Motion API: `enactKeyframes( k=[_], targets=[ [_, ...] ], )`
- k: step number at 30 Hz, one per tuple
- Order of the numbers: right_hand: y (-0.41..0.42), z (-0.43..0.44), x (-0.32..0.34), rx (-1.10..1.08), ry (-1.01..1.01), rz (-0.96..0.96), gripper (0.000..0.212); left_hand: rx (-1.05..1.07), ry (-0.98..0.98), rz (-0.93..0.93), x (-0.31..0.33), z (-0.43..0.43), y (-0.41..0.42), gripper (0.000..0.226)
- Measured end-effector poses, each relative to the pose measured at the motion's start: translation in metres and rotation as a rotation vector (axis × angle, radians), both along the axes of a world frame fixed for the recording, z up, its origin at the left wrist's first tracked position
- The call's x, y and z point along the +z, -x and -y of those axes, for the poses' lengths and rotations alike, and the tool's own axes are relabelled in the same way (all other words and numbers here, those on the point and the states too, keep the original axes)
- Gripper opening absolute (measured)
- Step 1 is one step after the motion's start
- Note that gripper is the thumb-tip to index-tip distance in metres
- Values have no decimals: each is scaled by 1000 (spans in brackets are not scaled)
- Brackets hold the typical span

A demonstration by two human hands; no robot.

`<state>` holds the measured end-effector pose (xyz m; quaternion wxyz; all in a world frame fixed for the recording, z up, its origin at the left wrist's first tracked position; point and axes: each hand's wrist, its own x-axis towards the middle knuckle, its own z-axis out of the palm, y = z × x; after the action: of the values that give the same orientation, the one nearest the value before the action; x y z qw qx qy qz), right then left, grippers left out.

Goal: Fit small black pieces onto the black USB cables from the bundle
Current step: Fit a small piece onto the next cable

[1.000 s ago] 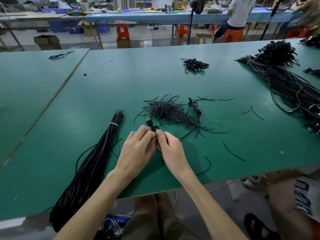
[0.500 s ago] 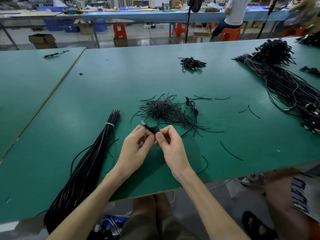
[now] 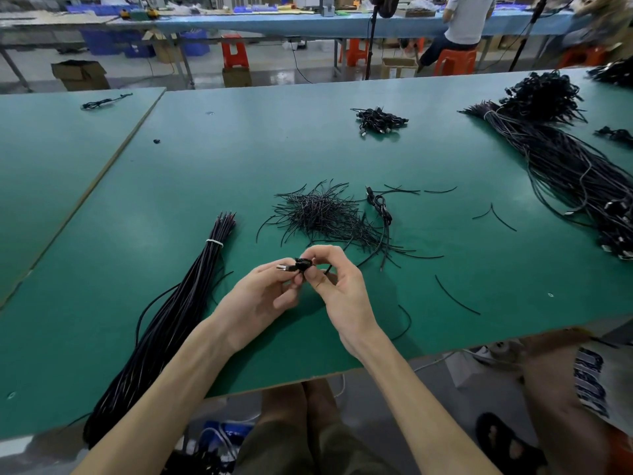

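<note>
my left hand [image 3: 260,299] and right hand [image 3: 337,289] pinch the plug end of a usb cable [image 3: 291,267], just in front of the pile of short black pieces [image 3: 322,214]. the plug might slip, or a piece go on crooked, if i squeeze wrong. the bundle [image 3: 178,313] lies left of the pile, a coiled cable [image 3: 380,207] right of it. nothing blocks me.
</note>
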<state>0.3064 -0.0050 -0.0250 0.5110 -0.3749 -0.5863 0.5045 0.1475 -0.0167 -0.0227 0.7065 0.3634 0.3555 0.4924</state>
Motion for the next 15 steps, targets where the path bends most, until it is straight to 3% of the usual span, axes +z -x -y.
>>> enactKeyframes(
  k=[7, 12, 15],
  targets=[
    [1, 4, 4, -114, -167, 187, 24, -50, -7, 44, -3, 0, 3, 10],
    [0, 3, 3, -121, -97, 193, 27, 63, -119, -155, -2, 0, -8, 20],
    [0, 2, 2, -84, -65, 85, 26, 57, -164, -208, -2, 3, -11, 16]
  ],
)
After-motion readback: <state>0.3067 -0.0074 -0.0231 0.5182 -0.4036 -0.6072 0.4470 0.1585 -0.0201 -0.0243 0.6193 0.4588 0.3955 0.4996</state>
